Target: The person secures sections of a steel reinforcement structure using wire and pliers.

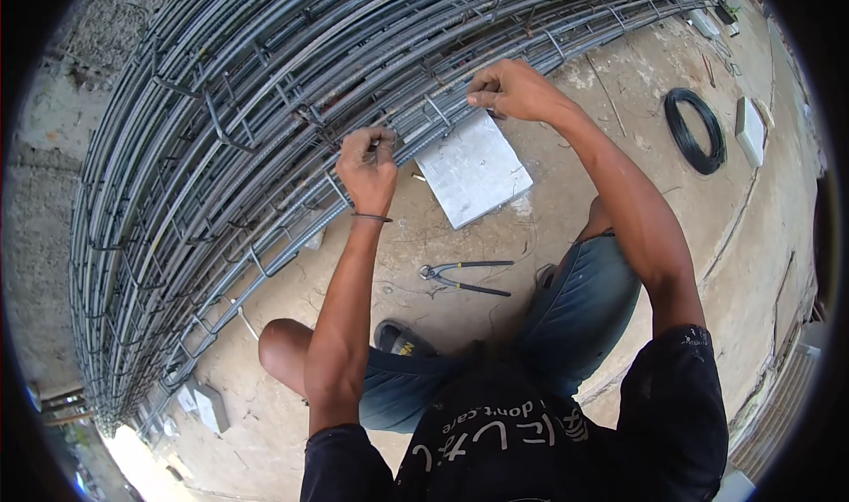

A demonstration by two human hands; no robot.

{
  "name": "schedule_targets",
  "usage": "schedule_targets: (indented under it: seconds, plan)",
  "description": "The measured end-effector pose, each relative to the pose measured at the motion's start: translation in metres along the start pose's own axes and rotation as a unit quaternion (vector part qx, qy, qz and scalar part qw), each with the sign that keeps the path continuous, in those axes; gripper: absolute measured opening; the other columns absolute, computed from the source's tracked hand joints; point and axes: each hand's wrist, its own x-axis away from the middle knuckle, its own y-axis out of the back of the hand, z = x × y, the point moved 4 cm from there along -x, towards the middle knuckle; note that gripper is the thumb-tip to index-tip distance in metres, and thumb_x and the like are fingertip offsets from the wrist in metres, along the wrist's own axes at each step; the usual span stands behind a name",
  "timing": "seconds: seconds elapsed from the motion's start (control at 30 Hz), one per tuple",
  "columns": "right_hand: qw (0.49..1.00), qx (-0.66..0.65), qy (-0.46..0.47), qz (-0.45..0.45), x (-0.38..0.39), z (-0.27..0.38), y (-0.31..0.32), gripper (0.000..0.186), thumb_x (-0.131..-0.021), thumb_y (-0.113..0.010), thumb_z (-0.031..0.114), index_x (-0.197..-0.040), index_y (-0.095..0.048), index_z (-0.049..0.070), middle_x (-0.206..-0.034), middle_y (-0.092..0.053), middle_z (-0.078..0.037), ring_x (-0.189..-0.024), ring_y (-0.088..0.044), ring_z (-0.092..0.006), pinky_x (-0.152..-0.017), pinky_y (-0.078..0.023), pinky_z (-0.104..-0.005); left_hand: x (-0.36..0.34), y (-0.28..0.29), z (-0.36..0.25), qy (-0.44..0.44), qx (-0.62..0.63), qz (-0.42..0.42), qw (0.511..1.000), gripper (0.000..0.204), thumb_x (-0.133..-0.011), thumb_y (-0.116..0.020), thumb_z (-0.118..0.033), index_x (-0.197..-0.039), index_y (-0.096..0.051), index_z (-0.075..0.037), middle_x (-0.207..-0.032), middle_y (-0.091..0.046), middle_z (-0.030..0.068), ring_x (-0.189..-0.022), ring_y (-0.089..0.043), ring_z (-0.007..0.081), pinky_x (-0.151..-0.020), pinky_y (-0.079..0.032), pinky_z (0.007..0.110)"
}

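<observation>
Long steel rebar cages (354, 55), tied with square stirrups, lie stacked in front of me from the upper right down to the lower left. My left hand (367, 168) is closed at the near edge of the stack, its fingertips pinched together beside a bar. Farther right, my right hand (520, 91) is curled with thumb and forefinger pressed together, close to the nearest bars. Whatever either pinch holds is too small to make out. Between the hands, a pale flat square block (475, 170) lies on the ground, its far edge against the bars.
Pincers (466, 277) with dark handles lie open on the concrete between my knees. To the right are a coil of black wire (694, 130) and a white block (750, 132). Another block (210, 408) sits by the stack at lower left. A wall (44, 183) stands behind the cages.
</observation>
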Motion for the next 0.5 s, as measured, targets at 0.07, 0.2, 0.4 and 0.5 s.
schedule_targets:
  seconds: [0.07,0.2,0.4,0.5]
  plan:
    - [0.998,0.010,-0.038,0.047,0.000,-0.005,-0.005,0.025,-0.081,-0.068,0.021,-0.095,-0.067,0.000,-0.073,-0.066,-0.013,-0.065,-0.062,-0.0196,-0.060,-0.047,-0.0344,-0.003,0.006,-0.011,-0.175,-0.146,0.046,0.973,0.020,-0.072,-0.062,0.003,-0.091,-0.064,-0.004,-0.089,-0.064,0.0105,-0.078,-0.061,0.0255,-0.070,-0.048,0.029]
    - [0.984,0.107,0.008,0.144,0.015,0.000,-0.015,0.027,-0.079,-0.069,0.021,-0.096,-0.066,0.000,-0.074,-0.067,-0.012,-0.071,-0.062,-0.0217,-0.063,-0.046,-0.0349,0.007,0.007,-0.044,-0.223,-0.181,0.020,0.958,0.021,-0.072,-0.065,0.001,-0.092,-0.064,-0.006,-0.089,-0.063,0.0101,-0.076,-0.060,0.0282,-0.067,-0.048,0.033]
    - [0.972,0.120,0.031,0.198,0.024,-0.003,-0.007,0.030,-0.078,-0.069,0.022,-0.099,-0.065,0.002,-0.082,-0.067,-0.013,-0.073,-0.063,-0.0241,-0.065,-0.047,-0.0375,0.138,-0.066,-0.041,-0.048,-0.061,0.274,0.959,0.013,-0.075,-0.064,-0.011,-0.086,-0.066,-0.004,-0.080,-0.060,0.0142,-0.070,-0.060,0.0324,-0.062,-0.049,0.040]
    - [0.967,0.129,0.019,0.218,0.033,-0.005,-0.004,0.032,-0.078,-0.069,0.024,-0.101,-0.065,0.003,-0.085,-0.067,-0.014,-0.076,-0.063,-0.0255,-0.066,-0.047,-0.0376,0.220,-0.122,-0.008,0.150,-0.086,0.459,0.871,0.024,-0.077,-0.065,-0.026,-0.085,-0.067,-0.004,-0.085,-0.063,0.0195,-0.078,-0.062,0.0358,-0.068,-0.050,0.044]
